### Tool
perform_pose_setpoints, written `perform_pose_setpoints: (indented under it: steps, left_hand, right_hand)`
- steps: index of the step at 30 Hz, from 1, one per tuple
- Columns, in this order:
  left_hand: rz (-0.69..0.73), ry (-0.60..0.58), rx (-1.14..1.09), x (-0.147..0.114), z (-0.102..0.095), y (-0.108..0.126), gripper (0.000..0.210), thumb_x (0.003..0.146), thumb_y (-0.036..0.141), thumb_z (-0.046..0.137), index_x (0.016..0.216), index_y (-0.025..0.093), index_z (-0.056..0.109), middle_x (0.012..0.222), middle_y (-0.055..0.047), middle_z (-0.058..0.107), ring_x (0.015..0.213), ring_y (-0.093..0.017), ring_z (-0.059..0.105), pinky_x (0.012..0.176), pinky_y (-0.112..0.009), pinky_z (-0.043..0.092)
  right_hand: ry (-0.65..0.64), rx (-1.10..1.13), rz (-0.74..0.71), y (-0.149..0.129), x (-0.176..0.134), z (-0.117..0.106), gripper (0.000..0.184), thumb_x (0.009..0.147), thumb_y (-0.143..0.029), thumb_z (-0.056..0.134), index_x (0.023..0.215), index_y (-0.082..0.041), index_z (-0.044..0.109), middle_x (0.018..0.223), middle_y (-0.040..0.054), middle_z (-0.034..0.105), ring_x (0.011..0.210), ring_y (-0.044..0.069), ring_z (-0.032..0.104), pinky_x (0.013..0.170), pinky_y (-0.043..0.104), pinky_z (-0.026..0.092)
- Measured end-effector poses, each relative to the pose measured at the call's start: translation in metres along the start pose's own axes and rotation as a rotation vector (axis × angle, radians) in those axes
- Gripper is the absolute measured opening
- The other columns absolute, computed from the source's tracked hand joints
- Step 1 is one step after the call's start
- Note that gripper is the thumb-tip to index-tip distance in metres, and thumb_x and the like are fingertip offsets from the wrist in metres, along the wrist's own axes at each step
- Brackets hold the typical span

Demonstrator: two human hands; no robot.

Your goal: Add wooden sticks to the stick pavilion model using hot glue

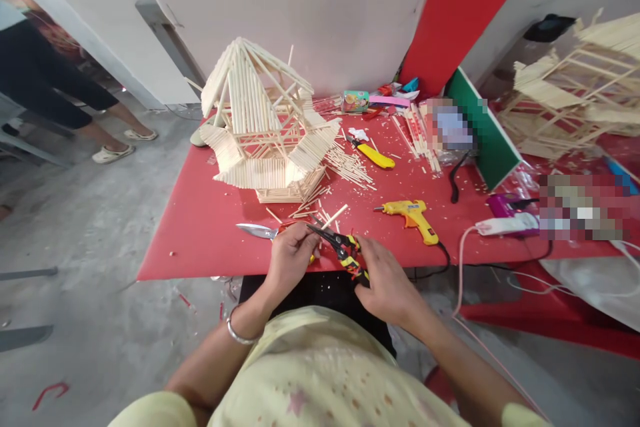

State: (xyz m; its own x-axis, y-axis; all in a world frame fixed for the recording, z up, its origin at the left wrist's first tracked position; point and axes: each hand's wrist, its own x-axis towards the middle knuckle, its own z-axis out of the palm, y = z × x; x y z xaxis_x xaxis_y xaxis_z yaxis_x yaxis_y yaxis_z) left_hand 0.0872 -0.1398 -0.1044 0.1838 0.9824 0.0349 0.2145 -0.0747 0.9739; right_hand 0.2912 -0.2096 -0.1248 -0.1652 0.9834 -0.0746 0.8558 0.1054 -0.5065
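My left hand [291, 255] is closed in a pinch near the table's front edge, on what looks like a short wooden stick [336, 215] that points up and right; its lower end is hidden by fingers and blades. My right hand [387, 278] grips black-and-yellow scissors [345, 252], whose blades reach the left fingertips and cross the stick. A knife [256, 231] with a silver blade lies just left of my left hand, its handle partly covered. Behind my hands stands a pavilion-like model [257, 113] built of wooden sticks. Loose cut sticks [353, 168] lie beside it.
A yellow glue gun [413, 217] lies right on the red table [190, 227], its cord trailing off the front edge. Yellow-handled pliers [373, 152], a can [355, 101] and a green board [483, 130] are farther back. Another stick model [575, 93] stands right. A person [55, 67] is at left.
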Motion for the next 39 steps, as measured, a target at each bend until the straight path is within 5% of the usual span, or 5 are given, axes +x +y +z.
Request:
perform_pose_setpoints:
  steps: [16,29,33,36,39]
  left_hand:
    - [0.131,-0.059,0.054,0.000,-0.006,0.004,0.031,0.092,0.025,0.054,0.063,0.021,0.064,0.061,-0.003,0.062,0.060,-0.016,0.058,0.063,-0.027,0.043]
    - [-0.191,-0.255,-0.309,0.002,-0.014,-0.012,0.033,0.088,0.041,0.062,0.067,0.016,0.064,0.041,0.003,0.049,0.035,-0.007,0.037,0.040,-0.021,0.028]
    - [-0.225,-0.307,-0.319,0.004,-0.019,-0.016,0.031,0.087,0.042,0.063,0.074,0.014,0.067,0.051,-0.001,0.059,0.041,-0.010,0.050,0.042,-0.022,0.038]
    - [-0.111,-0.172,-0.154,0.004,-0.032,-0.010,0.025,0.084,0.039,0.067,0.091,0.015,0.071,0.078,-0.006,0.070,0.060,-0.013,0.061,0.052,-0.022,0.046]
    - [-0.065,0.066,-0.039,0.004,-0.045,0.002,0.029,0.088,0.041,0.063,0.075,0.015,0.066,0.059,0.000,0.060,0.050,-0.009,0.052,0.048,-0.019,0.040]
  right_hand:
    - [0.061,0.132,-0.023,0.001,0.001,0.012,0.075,0.071,-0.015,0.050,0.144,-0.015,0.031,0.136,0.0168,0.049,0.130,0.029,0.046,0.109,0.049,0.039]
    - [0.042,0.146,-0.036,-0.003,-0.001,0.016,0.069,0.071,-0.013,0.050,0.139,-0.013,0.036,0.125,0.0151,0.055,0.119,0.027,0.052,0.104,0.045,0.043]
    - [0.061,-0.007,-0.052,0.001,-0.001,0.012,0.070,0.072,-0.014,0.051,0.140,-0.011,0.035,0.127,0.0168,0.053,0.118,0.029,0.050,0.101,0.045,0.043]
    - [0.154,-0.287,-0.070,0.005,0.001,-0.004,0.070,0.073,-0.018,0.056,0.139,-0.009,0.038,0.122,0.0182,0.054,0.112,0.033,0.050,0.094,0.048,0.043]
    - [0.245,-0.549,-0.137,0.006,0.005,-0.023,0.064,0.076,-0.021,0.059,0.137,-0.010,0.044,0.112,0.0166,0.058,0.100,0.032,0.051,0.088,0.048,0.041]
